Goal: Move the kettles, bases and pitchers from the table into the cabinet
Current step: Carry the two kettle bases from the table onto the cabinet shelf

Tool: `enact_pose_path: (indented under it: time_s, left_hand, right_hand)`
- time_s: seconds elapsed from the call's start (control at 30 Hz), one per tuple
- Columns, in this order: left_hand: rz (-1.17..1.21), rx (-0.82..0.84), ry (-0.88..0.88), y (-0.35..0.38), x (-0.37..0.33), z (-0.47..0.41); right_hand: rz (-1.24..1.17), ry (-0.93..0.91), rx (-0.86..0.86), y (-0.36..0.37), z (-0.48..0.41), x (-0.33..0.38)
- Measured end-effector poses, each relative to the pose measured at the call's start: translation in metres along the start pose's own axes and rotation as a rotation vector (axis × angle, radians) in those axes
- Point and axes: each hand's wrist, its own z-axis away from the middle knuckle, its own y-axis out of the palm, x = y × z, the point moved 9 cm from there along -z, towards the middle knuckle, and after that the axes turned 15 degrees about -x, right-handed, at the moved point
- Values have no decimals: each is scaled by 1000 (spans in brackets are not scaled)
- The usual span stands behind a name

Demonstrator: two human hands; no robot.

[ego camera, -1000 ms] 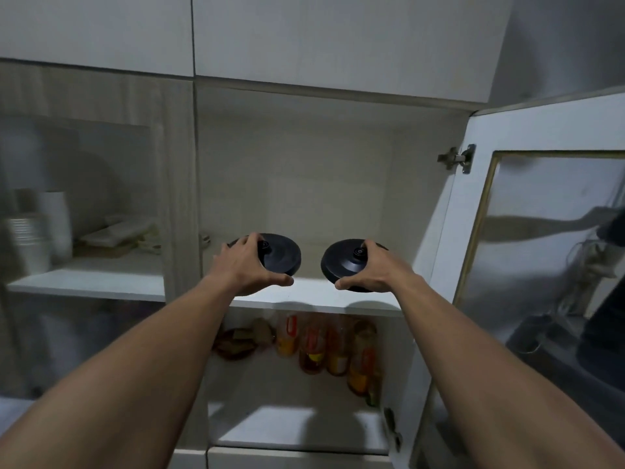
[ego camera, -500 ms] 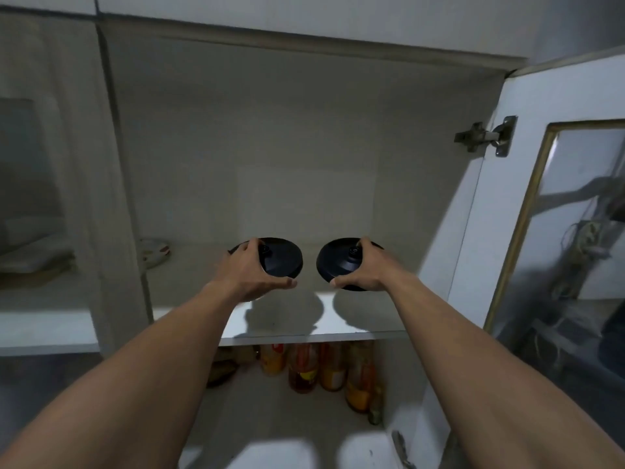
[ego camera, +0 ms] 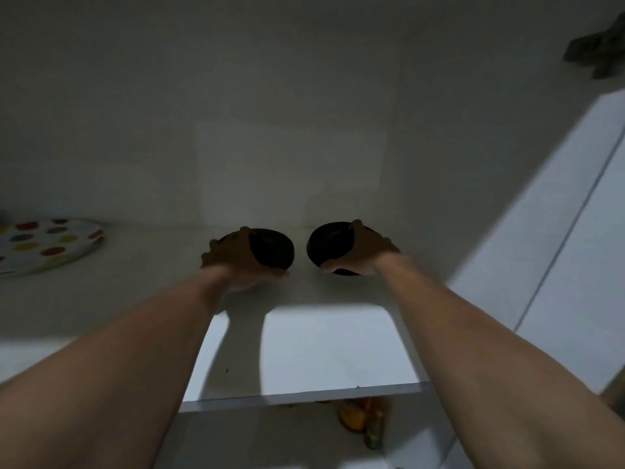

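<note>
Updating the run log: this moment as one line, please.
phase: placing | left hand: grips left base | right hand: grips right base | place: rear of cabinet shelf, set-down unclear | also: dotted plate

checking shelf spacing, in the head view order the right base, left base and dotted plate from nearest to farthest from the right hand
1. right base: gripped by the right hand itself, at the back of the shelf.
2. left base: just to the left, held by the left hand.
3. plate: far left on the same shelf.

Left of left hand (ego camera: 233,262): white shelf (ego camera: 142,292) open up to round spotted plate (ego camera: 44,245).
Right of right hand (ego camera: 367,252): white door (ego camera: 558,231) close.
Between hands: slim gap between black round bases (ego camera: 272,248).
</note>
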Motion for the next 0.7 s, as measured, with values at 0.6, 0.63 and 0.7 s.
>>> enact_pose_path:
  time_s: [0.6,0.63,0.7]
  left_hand:
    - [-96,143,-106,123,15,-109]
    - [-109,148,-104,127,15,-114]
    - [-144,164,-98,135,16,-123]
  right_hand:
    - [-111,2,35,115,-123,-36]
    - [-124,-4,22,127,-136,-43]
    - [-122,-19,13,145,-155,-53]
